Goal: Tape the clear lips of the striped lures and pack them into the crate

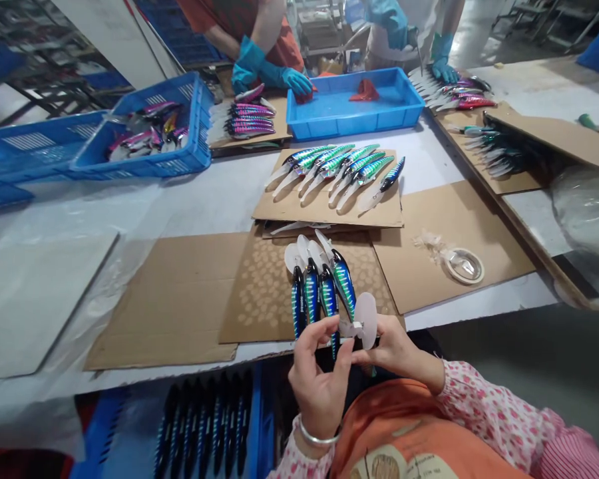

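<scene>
In front of my body both hands are on one fishing lure, whose whitish diving lip point(365, 320) points up. My right hand point(404, 356) wraps round its body, which is mostly hidden behind my fingers. The thumb and forefinger of my left hand point(317, 379) close on a small pale piece point(348, 328) at the base of the lip; I cannot tell whether it is tape or part of the lure. Just beyond, several blue-and-black striped lures point(311, 289) lie side by side on a spotted brown cardboard sheet point(259, 293), lips away from me.
Several green-blue lures point(329, 166) rest on stacked cardboard point(299, 211) farther back. A tape roll point(463, 266) lies to the right. Blue crates point(194, 146) and a blue tray point(354, 123) stand behind. Below the table edge, a crate holds dark lures point(204, 426). Two gloved co-workers point(269, 70) work opposite.
</scene>
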{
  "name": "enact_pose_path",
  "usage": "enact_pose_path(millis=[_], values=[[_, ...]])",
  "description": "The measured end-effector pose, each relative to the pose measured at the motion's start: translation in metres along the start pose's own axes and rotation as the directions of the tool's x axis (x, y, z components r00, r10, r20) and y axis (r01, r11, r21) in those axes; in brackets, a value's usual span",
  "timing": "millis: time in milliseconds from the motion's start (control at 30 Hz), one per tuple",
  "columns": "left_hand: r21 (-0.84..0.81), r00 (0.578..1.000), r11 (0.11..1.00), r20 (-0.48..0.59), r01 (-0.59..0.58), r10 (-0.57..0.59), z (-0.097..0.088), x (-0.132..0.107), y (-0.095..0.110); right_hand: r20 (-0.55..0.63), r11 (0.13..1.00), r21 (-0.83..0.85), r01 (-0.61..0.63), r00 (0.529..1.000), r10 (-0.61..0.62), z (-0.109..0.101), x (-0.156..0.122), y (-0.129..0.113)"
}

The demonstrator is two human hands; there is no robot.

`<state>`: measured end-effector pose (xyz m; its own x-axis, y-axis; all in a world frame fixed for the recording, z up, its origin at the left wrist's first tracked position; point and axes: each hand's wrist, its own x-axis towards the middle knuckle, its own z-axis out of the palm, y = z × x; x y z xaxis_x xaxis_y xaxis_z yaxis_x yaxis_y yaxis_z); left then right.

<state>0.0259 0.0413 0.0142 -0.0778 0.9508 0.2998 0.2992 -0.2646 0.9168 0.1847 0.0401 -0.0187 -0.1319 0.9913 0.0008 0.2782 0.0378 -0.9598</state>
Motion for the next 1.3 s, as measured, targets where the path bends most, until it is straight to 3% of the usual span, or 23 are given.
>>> enact_pose_path(millis=[233,367,600,733,867,933,1033,1133,1300], values=[[-0.023,0.989,0.989,0.017,0.149,-0.149,0.011,-0.001,0.004,-0.072,0.982,-0.187,0.024,0.997,-0.038,0.008,-0.004,0.000],[-0.049,0.988,0.987,0.013,0.152,-0.152,0.014,-0.007,0.003,-0.074,0.980,-0.200,0.022,0.997,-0.037,0.010,-0.004,0.003],[0.129,0.996,0.988,-0.022,-0.086,0.090,0.013,-0.016,-0.004,-0.049,0.985,-0.170,-0.007,0.999,-0.001,0.012,-0.005,0.001],[0.278,0.966,0.928,0.005,-0.250,0.259,0.012,-0.015,-0.003,-0.056,0.983,-0.183,0.003,0.998,-0.013,0.015,-0.006,0.003],[0.281,0.935,0.892,0.092,-0.353,0.341,0.007,-0.008,0.003,-0.038,0.986,-0.163,0.022,0.999,-0.028,0.016,-0.006,0.005],[0.224,0.951,0.929,0.165,-0.295,0.262,0.002,-0.003,0.005,0.008,0.994,-0.109,0.031,0.999,-0.031,0.014,-0.006,0.004],[0.078,0.955,0.995,0.294,-0.060,0.034,-0.006,0.004,0.006,0.098,0.997,-0.067,0.041,0.995,-0.034,0.011,-0.006,0.002],[-0.064,0.912,0.979,0.380,0.194,-0.156,-0.011,0.011,0.006,0.146,0.995,-0.086,0.049,0.989,-0.036,0.010,-0.005,0.004],[-0.242,0.812,0.830,0.464,0.502,-0.355,-0.013,0.015,0.003,0.177,0.995,-0.028,0.100,0.980,-0.094,0.012,-0.006,0.009]])
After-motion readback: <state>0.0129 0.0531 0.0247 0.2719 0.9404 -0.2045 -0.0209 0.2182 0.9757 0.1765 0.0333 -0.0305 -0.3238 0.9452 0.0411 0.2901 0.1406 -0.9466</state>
